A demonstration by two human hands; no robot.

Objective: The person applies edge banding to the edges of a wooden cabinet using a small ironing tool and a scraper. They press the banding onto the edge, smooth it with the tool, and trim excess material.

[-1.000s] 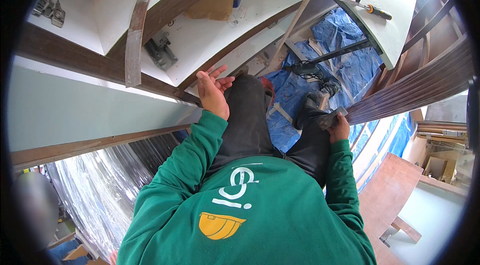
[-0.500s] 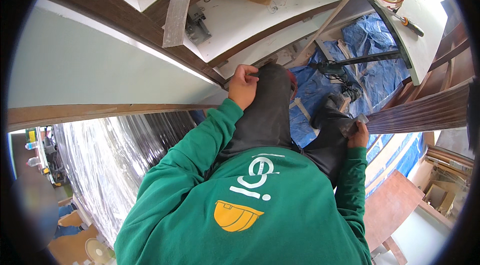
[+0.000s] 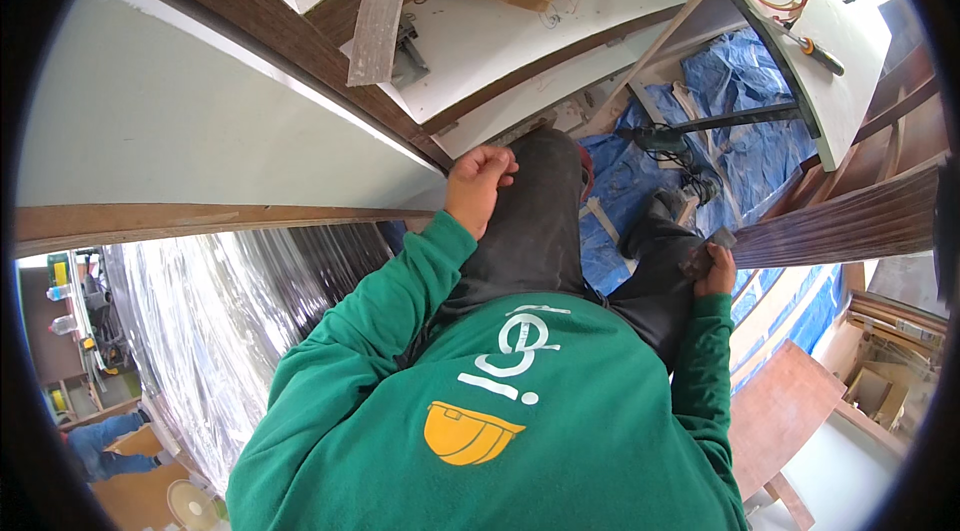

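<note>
My left hand (image 3: 478,189) rests by my bent left knee, beside the lower edge of the white cabinet panel. Its fingers are curled with thumb and fingertips together, and whatever they may hold is too small to make out. Low over my other leg, my right hand (image 3: 716,271) grips a small dark flat block (image 3: 716,245). The block lies close to the near end of a dark wood-grain board (image 3: 840,223). Ahead of my left hand, a brown wood-grain strip (image 3: 383,21) sticks out from the white cabinet shelving (image 3: 490,41).
A blue tarp (image 3: 745,81) covers the floor, with a power drill (image 3: 660,139) on it. A screwdriver (image 3: 822,55) lies on a white panel at right. Clear plastic wrap (image 3: 200,331) hangs at left; beyond it show a person's blue-clad legs (image 3: 110,441) and a fan (image 3: 190,503).
My left hand has drawn slightly back toward me and turned. In my right hand the small block has tilted, showing a darker face. The view has shifted slightly.
</note>
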